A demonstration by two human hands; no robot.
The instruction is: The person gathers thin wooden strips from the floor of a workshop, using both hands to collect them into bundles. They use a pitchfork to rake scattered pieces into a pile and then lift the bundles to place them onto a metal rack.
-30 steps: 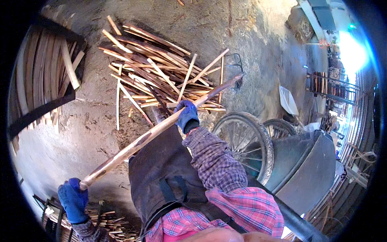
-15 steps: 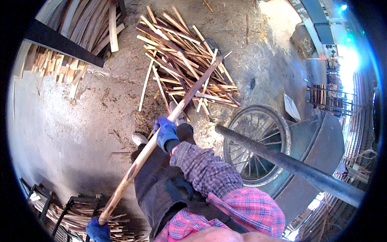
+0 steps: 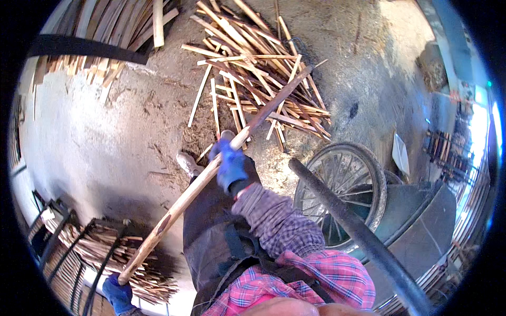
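Observation:
A long wooden pole [image 3: 185, 201], pale along most of its length and dark with bark at the far part, slants from lower left to upper right across my legs. My right hand [image 3: 232, 167], in a blue glove, is closed around its middle. At the near end, low on the left, my left hand [image 3: 118, 294], also blue-gloved, grips the pole. The far end overlaps a loose heap of thin wooden sticks [image 3: 258, 71] on the ground ahead of my feet; whether it touches them I cannot tell.
Close on my right stands a cart with a spoked wheel [image 3: 341, 195] and a dark round bar [image 3: 348, 224]. Stacked wood [image 3: 87, 67] is at the far left. A black metal rack [image 3: 103, 258] with sticks stands near my left hand. A white sheet-like piece [image 3: 400, 154] lies beyond the wheel.
The whole view has shifted, so the heap appears higher and further right. Both hands keep hold of the pole, which stays at nearly the same slant.

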